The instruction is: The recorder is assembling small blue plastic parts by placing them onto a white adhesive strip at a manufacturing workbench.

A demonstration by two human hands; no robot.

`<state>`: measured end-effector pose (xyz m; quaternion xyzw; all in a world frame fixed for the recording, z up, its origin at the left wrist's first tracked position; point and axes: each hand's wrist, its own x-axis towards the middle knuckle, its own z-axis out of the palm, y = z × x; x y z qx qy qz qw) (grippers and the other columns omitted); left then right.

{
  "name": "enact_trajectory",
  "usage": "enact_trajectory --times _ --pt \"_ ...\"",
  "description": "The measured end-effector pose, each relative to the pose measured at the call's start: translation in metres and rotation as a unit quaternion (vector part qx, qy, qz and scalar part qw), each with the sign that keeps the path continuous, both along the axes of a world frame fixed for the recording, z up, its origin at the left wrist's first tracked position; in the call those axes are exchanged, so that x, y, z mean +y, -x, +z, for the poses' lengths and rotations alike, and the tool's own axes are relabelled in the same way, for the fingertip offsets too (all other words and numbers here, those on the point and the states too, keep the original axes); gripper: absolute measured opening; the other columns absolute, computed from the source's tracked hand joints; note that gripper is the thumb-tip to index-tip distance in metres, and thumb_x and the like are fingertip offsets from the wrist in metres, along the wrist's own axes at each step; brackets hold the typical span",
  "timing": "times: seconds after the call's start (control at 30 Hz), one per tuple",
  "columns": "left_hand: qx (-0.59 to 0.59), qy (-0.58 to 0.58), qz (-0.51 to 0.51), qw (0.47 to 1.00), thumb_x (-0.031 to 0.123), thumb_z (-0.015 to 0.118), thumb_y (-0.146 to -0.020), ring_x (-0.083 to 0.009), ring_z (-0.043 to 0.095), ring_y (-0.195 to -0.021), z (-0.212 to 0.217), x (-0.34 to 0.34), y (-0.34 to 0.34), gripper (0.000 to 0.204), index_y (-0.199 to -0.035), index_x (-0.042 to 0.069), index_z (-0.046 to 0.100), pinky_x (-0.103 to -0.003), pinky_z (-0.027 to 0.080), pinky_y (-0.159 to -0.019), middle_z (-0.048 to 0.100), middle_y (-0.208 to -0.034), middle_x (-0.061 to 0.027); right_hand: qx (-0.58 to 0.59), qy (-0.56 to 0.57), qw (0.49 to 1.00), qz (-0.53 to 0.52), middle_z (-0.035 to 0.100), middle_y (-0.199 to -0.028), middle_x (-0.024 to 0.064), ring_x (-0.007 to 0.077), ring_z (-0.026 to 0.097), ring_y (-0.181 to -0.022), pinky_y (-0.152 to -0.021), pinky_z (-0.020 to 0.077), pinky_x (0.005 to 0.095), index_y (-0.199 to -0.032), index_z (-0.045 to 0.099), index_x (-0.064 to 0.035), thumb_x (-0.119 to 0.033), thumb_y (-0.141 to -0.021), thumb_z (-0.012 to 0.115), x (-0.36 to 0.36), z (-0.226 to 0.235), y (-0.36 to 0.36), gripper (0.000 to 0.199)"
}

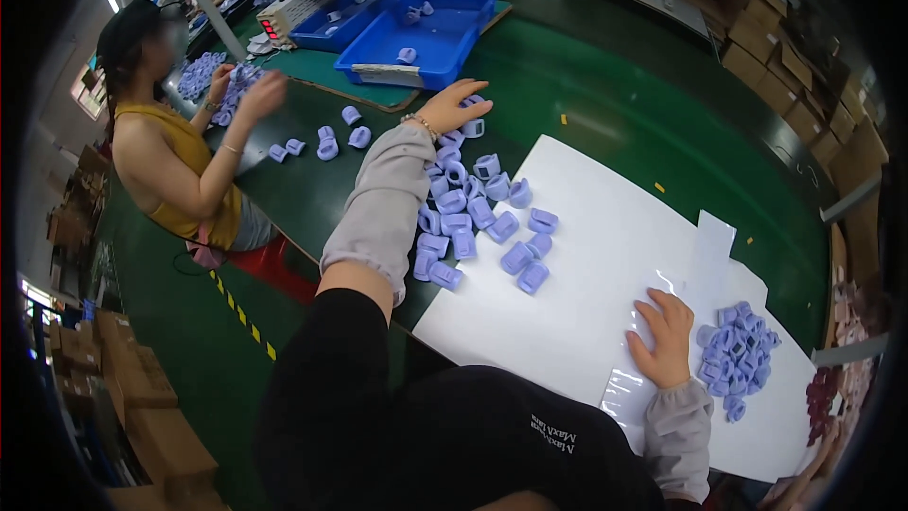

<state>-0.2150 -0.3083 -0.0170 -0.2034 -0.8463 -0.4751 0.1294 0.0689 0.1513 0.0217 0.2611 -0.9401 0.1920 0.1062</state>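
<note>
My left hand (456,104) reaches far forward over the green table (615,104), fingers spread, touching a lilac plastic part (473,127) at the far end of a scattered group of such parts (478,218). My right hand (665,339) lies flat, fingers apart, on a clear plastic sheet over the white paper sheet (586,274). Just right of it is a heap of the same lilac parts (736,352). Neither hand holds anything that I can see.
Two blue trays (445,43) with a few lilac parts stand at the far side. A person in a yellow top (189,170) sits to the left, hands over more parts (326,144). Cardboard boxes (785,57) line the right and lower left.
</note>
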Motion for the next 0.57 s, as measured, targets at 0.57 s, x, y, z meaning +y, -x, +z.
enact_trajectory --times 0.57 --pt "-0.263 -0.031 -0.345 0.900 0.035 0.055 -0.081 -0.0225 0.055 -0.108 0.051 0.119 -0.060 0.048 -0.111 0.000 0.064 -0.030 0.036 -0.100 0.063 -0.114 -0.0141 0.002 -0.002 1.000 -0.016 0.050 -0.128 0.0133 0.0325 0.042 -0.119 -0.100 0.0285 0.0419 -0.114 0.059 -0.0093 -0.019 -0.069 0.067 0.006 -0.009 -0.001 0.046"
